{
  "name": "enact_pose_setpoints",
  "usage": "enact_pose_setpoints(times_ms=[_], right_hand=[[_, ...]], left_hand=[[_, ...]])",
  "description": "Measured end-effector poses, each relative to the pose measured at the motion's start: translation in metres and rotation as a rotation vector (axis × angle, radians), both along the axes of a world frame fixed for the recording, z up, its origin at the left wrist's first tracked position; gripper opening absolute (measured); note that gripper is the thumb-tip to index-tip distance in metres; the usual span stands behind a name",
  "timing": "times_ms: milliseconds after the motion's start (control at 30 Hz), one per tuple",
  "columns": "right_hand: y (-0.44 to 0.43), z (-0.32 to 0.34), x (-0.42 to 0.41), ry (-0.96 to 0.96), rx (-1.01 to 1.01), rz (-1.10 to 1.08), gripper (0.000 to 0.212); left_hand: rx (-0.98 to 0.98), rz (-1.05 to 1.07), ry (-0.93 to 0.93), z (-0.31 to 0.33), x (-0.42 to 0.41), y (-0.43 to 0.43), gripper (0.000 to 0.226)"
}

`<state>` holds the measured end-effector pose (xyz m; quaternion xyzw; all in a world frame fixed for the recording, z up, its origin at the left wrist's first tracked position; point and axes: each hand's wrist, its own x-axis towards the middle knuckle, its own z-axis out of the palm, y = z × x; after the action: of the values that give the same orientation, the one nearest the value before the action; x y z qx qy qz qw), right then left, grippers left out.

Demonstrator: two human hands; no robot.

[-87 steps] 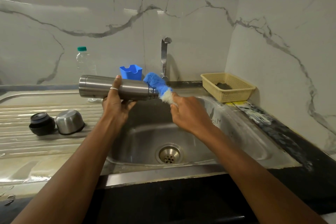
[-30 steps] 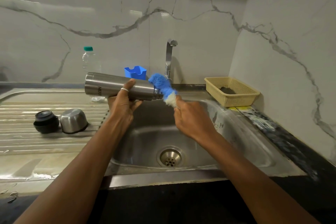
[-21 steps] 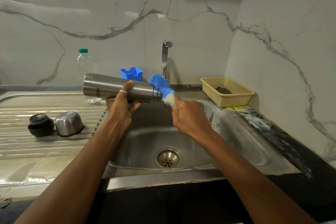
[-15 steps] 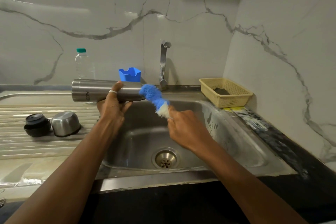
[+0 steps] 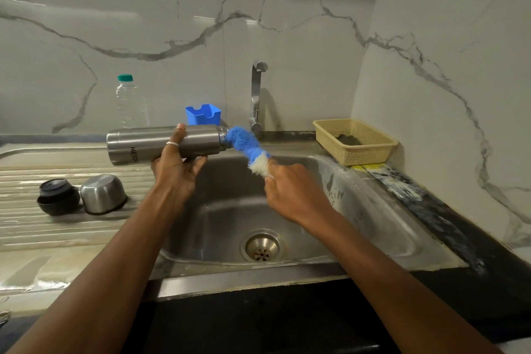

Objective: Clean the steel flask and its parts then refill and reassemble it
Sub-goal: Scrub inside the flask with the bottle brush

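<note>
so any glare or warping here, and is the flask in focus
Head view: the wall corner leans from the wide lens; pale glare on the marble wall and wet drainboard; the tap casts a soft shadow rightward; the steel flask is sharp, lettering partly readable.

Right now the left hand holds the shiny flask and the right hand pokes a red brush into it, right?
The brush is blue, not red; the head view shows it. The left hand does hold the flask, and the right hand pokes the brush into it.
</note>
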<state>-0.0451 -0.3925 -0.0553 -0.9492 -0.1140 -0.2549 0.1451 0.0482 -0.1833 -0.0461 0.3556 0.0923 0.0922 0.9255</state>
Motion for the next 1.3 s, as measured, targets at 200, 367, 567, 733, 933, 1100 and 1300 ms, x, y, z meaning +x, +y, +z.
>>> enact_pose_setpoints(times_ms=[200, 367, 567, 733, 933, 1100, 1300], right_hand=[[0.003, 0.011, 0.008, -0.077, 0.036, -0.038, 0.037], [-0.001, 0.009, 0.007, -0.097, 0.048, -0.027, 0.04], [-0.003, 0.011, 0.005, -0.083, 0.063, -0.051, 0.043], [0.0, 0.004, -0.005, -0.03, 0.036, -0.014, 0.044], [0.006, 0.008, 0.004, -0.052, -0.039, -0.044, 0.047], [0.001, 0.005, 0.0, -0.005, -0.036, -0.059, 0.046], [0.001, 0.005, 0.0, -0.023, -0.056, -0.06, 0.044]], left_hand=[[-0.045, -0.076, -0.06, 0.0, 0.0, 0.0, 0.07], [-0.041, -0.165, -0.13, 0.0, 0.002, 0.0, 0.05], [-0.004, -0.219, -0.161, -0.002, 0.003, -0.002, 0.051], [0.036, -0.105, -0.068, 0.001, 0.001, -0.003, 0.062], [0.059, -0.097, -0.055, 0.001, -0.001, -0.002, 0.064], [0.112, -0.121, -0.093, -0.001, -0.001, -0.007, 0.068], [0.152, -0.101, -0.069, -0.003, 0.001, -0.009, 0.064]])
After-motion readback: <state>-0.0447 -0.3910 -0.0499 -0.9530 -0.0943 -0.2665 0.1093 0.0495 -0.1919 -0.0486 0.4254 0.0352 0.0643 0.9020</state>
